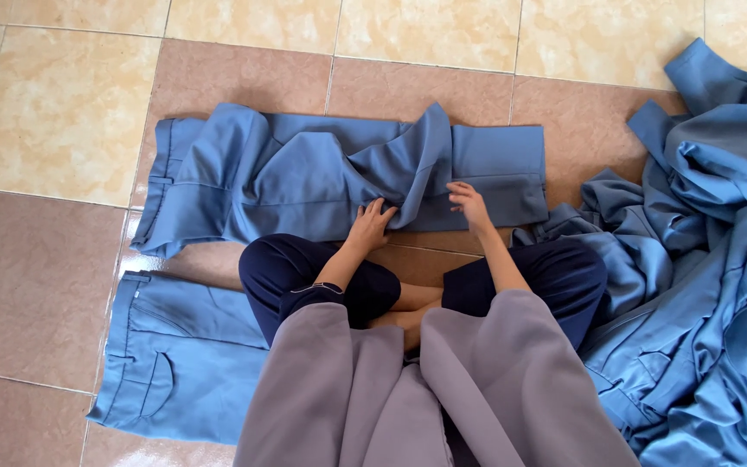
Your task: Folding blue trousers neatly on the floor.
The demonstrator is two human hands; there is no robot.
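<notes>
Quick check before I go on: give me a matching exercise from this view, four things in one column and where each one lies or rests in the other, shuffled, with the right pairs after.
Things:
1. left hand
2. right hand
3. heap of blue garments
4. flat blue trousers

Places:
A. piled at the right side of the floor
B. spread flat at lower left, partly under the person's knee
C. pressing the near edge of the trousers being folded, left of the raised crease
D. fingertips on the bunched fabric just right of the raised crease

Pairs: 1-C, 2-D, 3-A, 4-B
</notes>
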